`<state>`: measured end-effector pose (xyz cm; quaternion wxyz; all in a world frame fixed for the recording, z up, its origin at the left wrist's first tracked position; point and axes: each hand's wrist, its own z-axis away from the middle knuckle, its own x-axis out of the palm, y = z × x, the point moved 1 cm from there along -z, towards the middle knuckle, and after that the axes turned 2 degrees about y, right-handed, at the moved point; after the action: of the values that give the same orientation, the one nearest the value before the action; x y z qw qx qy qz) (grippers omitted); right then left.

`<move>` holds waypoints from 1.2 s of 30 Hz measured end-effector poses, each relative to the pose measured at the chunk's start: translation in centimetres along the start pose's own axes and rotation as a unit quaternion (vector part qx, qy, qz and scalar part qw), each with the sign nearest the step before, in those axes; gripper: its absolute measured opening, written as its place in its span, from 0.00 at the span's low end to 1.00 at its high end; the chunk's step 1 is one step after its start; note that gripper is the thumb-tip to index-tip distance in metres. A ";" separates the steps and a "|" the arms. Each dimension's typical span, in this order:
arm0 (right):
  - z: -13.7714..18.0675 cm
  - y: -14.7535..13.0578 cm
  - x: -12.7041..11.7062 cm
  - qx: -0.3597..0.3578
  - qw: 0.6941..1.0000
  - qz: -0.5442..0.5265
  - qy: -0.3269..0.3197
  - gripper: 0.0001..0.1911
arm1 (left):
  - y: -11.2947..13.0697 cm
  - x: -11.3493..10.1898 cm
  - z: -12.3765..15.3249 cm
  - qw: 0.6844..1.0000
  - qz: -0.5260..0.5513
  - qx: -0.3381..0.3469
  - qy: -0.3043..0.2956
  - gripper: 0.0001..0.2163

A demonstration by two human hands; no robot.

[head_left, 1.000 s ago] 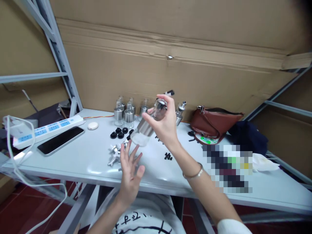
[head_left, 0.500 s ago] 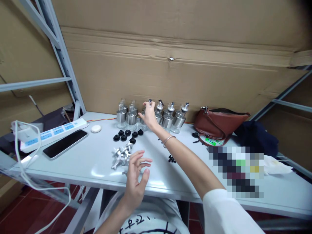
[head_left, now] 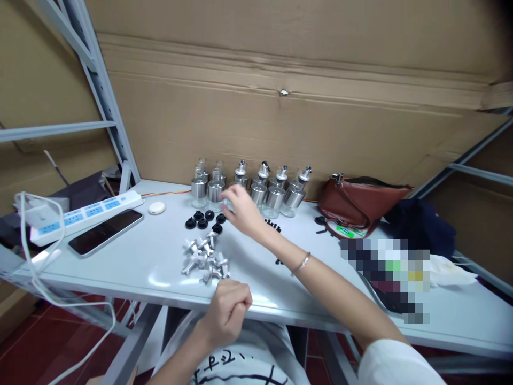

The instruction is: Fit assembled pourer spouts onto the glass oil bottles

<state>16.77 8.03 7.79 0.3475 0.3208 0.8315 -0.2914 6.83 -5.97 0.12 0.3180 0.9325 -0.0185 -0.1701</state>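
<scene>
My right hand (head_left: pixel 243 209) is over the table in front of the bottles, slightly blurred, its thumb apart from its fingers and nothing visible in it. Just left of it lie several black rubber stoppers (head_left: pixel 202 223). My left hand (head_left: pixel 229 309) is closed in a fist at the table's front edge, with nothing visible in it. Beyond it is a heap of silver pour spouts (head_left: pixel 206 260). Glass bottles with metal sleeves stand at the back. Those on the left, such as this bottle (head_left: pixel 199 188), have bare necks; those on the right, such as this bottle (head_left: pixel 274 197), carry spouts.
Small black parts (head_left: pixel 273 225) lie right of my right hand, partly behind the forearm. A brown bag (head_left: pixel 356 200) sits at the back right. At left are a phone (head_left: pixel 106 232), a power strip (head_left: pixel 90 214) and a white round case (head_left: pixel 156 207). A cardboard wall (head_left: pixel 240 123) stands behind.
My right hand has left the spout on a bottle and come down and nearer, toward the stoppers. My left hand has gone from open to a fist and moved slightly nearer, uncovering more spouts.
</scene>
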 end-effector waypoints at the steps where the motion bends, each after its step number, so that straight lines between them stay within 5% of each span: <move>1: 0.6 -1.0 0.0 -0.031 0.997 0.009 -0.075 0.10 | -0.1 0.1 0.1 1.000 -0.009 0.007 0.001 0.11; 4: 1.8 -3.0 0.6 -0.070 0.975 0.038 -0.209 0.08 | -0.2 0.4 0.2 0.999 -0.031 0.018 -0.001 0.10; 7: 1.9 -3.1 1.6 -0.072 0.969 0.035 -0.234 0.10 | -0.2 0.5 0.1 0.998 -0.052 -0.004 -0.021 0.09; 14: 2.0 -2.3 0.8 -0.038 0.982 0.021 -0.184 0.15 | 0.1 0.3 -0.2 0.996 -0.050 -0.075 -0.012 0.10; 22: 5.7 -3.2 -4.9 0.093 0.985 -0.140 -0.050 0.14 | -0.7 1.2 0.8 0.977 0.069 -0.129 0.152 0.04; 25: 8.2 -3.6 -6.4 0.157 0.950 -0.268 0.002 0.04 | -0.7 1.5 0.7 0.964 0.103 -0.100 0.226 0.07; 28: 10.3 -4.0 -6.6 0.220 0.894 -0.391 0.008 0.07 | -0.7 1.3 0.5 0.958 0.100 -0.106 0.248 0.15; 36: 12.4 -4.1 -4.1 0.321 0.775 -0.544 0.026 0.14 | -0.4 0.2 -0.2 0.988 0.003 -0.086 0.127 0.16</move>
<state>20.84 -4.63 4.70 -0.0135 -0.0845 0.7343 -0.6734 7.01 -5.60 0.00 0.3974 0.9157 0.0336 -0.0500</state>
